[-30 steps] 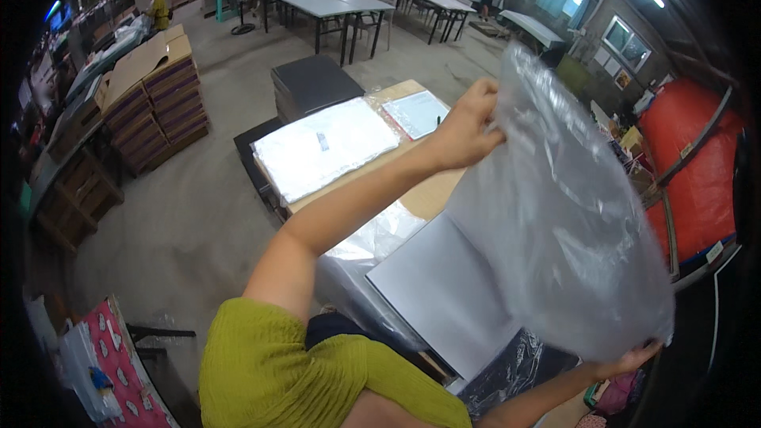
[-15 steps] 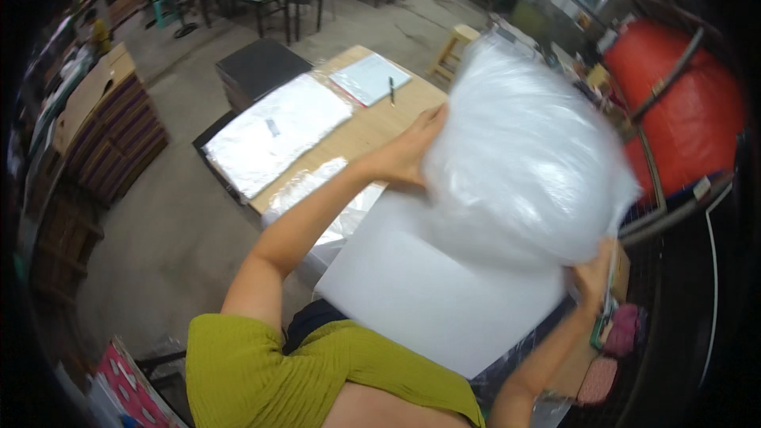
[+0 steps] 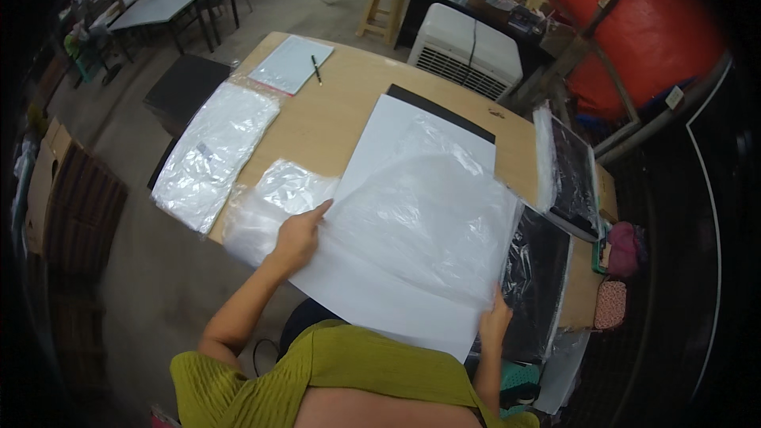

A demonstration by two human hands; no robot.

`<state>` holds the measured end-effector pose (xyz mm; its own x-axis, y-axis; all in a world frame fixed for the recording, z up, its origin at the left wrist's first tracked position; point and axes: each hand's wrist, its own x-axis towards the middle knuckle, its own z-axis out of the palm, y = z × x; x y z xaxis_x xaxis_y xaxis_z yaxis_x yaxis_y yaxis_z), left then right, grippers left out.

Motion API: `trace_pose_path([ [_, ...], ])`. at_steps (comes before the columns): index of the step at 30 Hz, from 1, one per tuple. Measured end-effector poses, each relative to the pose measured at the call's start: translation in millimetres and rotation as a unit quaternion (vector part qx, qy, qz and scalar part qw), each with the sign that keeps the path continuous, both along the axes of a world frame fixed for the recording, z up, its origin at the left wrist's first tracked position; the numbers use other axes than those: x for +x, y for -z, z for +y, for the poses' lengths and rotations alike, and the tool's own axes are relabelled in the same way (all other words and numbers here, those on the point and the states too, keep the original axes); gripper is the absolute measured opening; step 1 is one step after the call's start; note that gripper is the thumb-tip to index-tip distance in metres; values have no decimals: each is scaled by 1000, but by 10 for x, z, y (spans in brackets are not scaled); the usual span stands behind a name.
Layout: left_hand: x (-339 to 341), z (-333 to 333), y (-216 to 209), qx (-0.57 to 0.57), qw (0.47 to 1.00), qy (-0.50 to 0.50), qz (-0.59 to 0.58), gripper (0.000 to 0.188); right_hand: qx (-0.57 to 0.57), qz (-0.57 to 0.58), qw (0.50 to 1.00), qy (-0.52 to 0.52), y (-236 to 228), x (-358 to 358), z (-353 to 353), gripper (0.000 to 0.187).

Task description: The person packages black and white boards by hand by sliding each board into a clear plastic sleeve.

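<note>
A large clear plastic bag (image 3: 412, 210) lies mostly flattened over a big white sheet (image 3: 388, 309) at the near side of the wooden table. My left hand (image 3: 297, 242) grips the bag's left side, its index finger stretched along the film. At the near right corner, my right hand (image 3: 496, 321) is closed on the bag's edge. Beyond the white sheet shows the strip of a black flat panel (image 3: 440, 113). To the right, another black panel (image 3: 535, 277) sits in clear film, partly covered by the bag.
Stacked clear plastic bags (image 3: 218, 150) lie on the table's left, beside a pale blue pad (image 3: 292, 65) and a black pen (image 3: 316, 70). A wrapped dark panel (image 3: 571, 174) rests at the right edge. Beyond stand a white air cooler (image 3: 468, 47) and a yellow stool (image 3: 384, 9).
The plastic bag, puffed with air and raised before, is down and flattened over the white sheet. Both hands have come lower and nearer with it. The view has turned right.
</note>
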<state>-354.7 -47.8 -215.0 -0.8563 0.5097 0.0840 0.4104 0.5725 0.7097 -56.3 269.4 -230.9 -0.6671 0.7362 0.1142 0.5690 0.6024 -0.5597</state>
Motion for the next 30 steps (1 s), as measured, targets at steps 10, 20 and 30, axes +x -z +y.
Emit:
trace_pose_path([
  [10,379,-765,177,-135,942,182,-247,64,-184,56,962,192,-93,926,-1036,60],
  [20,978,931,460,94,872,443,-185,65,-78,70,992,69,124,2105,693,41],
  [30,2635,2314,1131,53,777,618,-105,71,-144,-192,961,138,566,3257,2654,40],
])
